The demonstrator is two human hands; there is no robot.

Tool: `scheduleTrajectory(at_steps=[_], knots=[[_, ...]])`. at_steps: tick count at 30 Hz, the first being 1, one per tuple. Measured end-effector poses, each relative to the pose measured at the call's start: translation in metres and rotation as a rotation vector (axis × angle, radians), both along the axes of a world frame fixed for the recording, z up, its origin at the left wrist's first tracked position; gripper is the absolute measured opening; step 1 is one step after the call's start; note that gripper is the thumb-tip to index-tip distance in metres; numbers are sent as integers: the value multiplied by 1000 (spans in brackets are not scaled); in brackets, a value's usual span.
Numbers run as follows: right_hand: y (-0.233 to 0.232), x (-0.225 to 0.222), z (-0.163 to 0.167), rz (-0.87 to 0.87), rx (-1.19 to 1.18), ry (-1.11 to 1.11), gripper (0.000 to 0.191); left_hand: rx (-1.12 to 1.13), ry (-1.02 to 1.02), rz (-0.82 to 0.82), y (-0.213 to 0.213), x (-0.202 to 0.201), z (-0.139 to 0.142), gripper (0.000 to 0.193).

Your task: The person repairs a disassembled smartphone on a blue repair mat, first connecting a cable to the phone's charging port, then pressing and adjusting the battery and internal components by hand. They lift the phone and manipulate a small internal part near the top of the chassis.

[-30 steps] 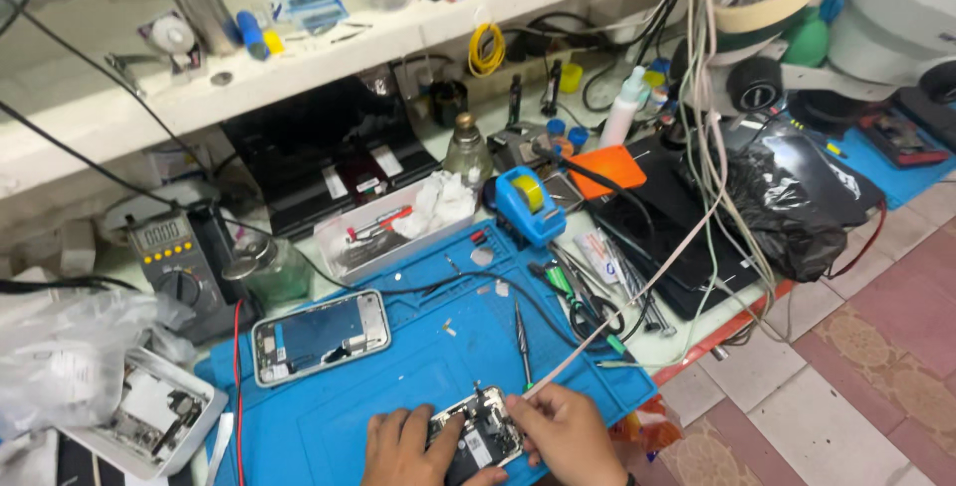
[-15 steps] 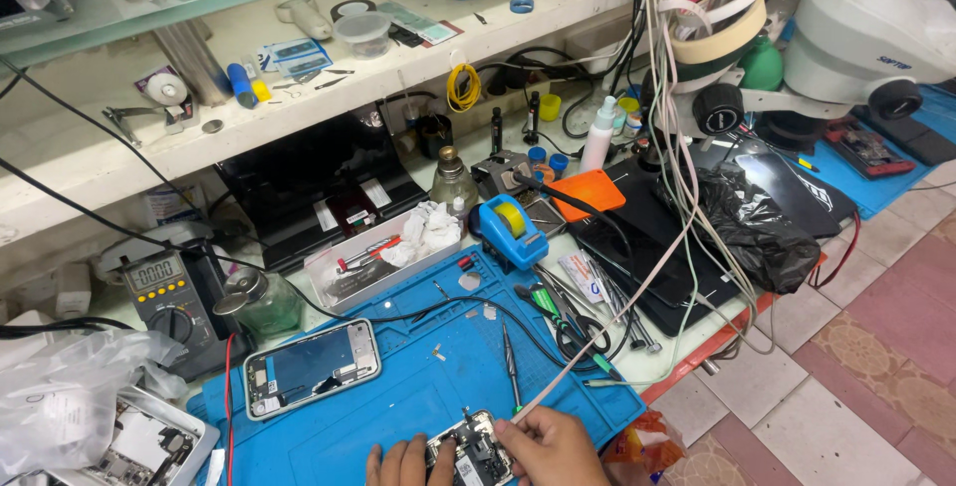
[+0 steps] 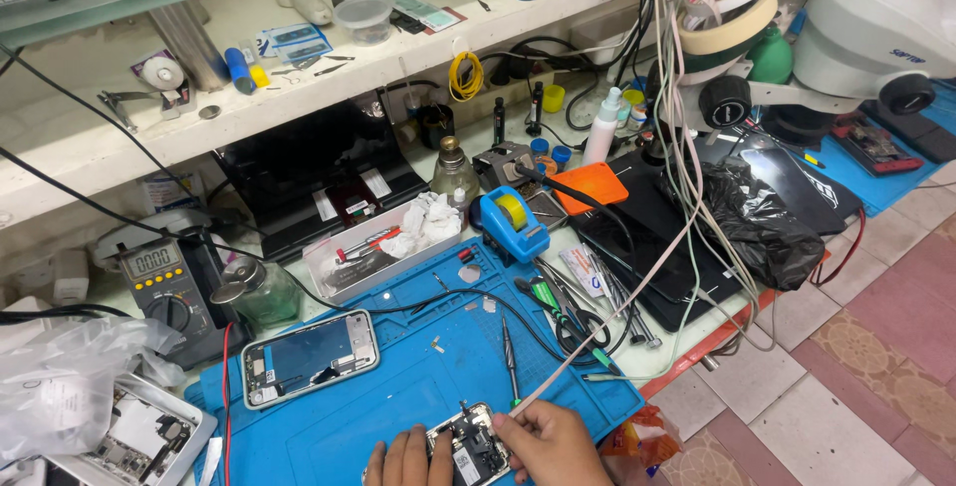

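At the bottom edge of the view, an opened smartphone [image 3: 472, 446] with its circuit board exposed lies on the blue silicone repair mat [image 3: 418, 386], between the two hands. The left hand [image 3: 408, 459] rests its fingertips against the phone's left side, fingers fairly flat and gripping nothing. The right hand [image 3: 546, 443] pinches the end of a pale cable [image 3: 637, 297] between thumb and fingers right at the phone's upper right corner (the cable runs up and away toward the microscope [image 3: 856, 28]). Further up the mat lies a second phone frame [image 3: 310, 357] with a blue inside, and a slim screwdriver [image 3: 509, 357] sits just above the hands. A multimeter [image 3: 164, 287] stands beyond the mat's left end, a blue tape dispenser [image 3: 510, 219] at its upper edge.
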State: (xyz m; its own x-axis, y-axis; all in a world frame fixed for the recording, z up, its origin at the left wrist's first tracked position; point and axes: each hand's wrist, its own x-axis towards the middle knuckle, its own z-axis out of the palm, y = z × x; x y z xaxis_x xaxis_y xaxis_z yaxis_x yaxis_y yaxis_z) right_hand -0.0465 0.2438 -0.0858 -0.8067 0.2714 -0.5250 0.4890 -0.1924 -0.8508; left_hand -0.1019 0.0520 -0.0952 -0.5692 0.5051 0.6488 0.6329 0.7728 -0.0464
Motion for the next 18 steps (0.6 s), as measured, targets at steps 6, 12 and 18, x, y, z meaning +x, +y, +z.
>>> scheduleTrajectory(at_steps=[6,12,18], knots=[[-2,3,-3,-33,24,40,32,-53,-67,-35,-8,1,-4,29],[-2,3,-7,-41,11,48,32,-78,-73,-74,-14,-1,-4,31],[-2,2,-2,-45,21,21,32,-100,-21,-62,-6,1,-2,26]])
